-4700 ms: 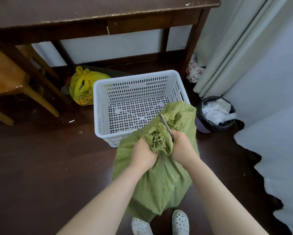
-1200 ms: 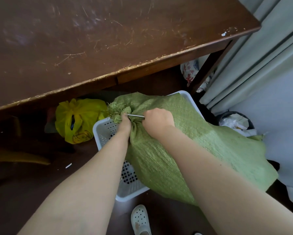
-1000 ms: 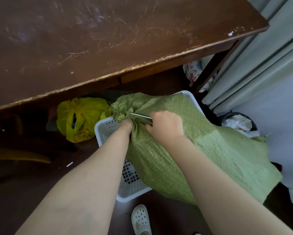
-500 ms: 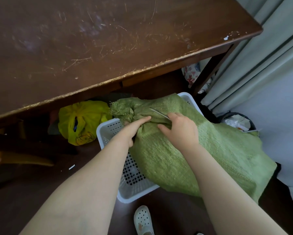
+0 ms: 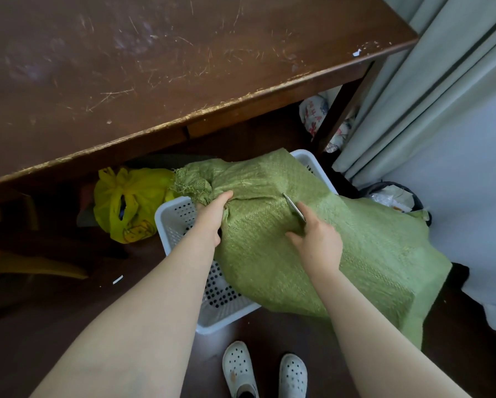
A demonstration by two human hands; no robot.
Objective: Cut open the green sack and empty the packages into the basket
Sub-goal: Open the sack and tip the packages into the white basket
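Over the basket (image 5: 180,214), left hand (image 5: 210,216) pinches sack (image 5: 269,254); right hand (image 5: 317,239) grip half-hides blade (image 5: 294,209).

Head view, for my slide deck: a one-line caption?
Left hand grips woven green sack over white perforated plastic basket; right hand holds thin metal blade.

I have one view only, a wide-angle camera worn on the head, looking steeply down and forward over both forearms. It sits close: my left hand (image 5: 212,216) and right hand (image 5: 317,239) fill mid-frame, the table (image 5: 154,67) beyond the fingertips, shoes (image 5: 265,374) behind the wrists.
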